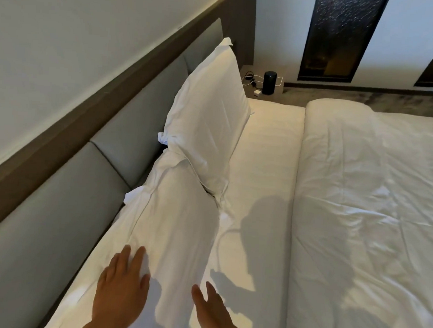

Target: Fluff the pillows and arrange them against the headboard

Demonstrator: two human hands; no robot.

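Note:
Two white pillows lie along the grey padded headboard [59, 206]. The far pillow [207, 118] stands tilted up, leaning on the headboard, its lower corner overlapping the near one. The near pillow [180, 224] lies flatter, crumpled, running toward me. My left hand [123, 281] rests flat on the near pillow's left side, fingers spread. My right hand [209, 309] is flat and spread by the pillow's right edge, on or just above the sheet; contact is unclear.
A white duvet [370, 207] is folded back across the right half of the bed, leaving bare sheet [267, 166] between it and the pillows. Beyond the bed, a nightstand [278, 88] holds a black cylinder speaker [269, 82], cables and a white charger.

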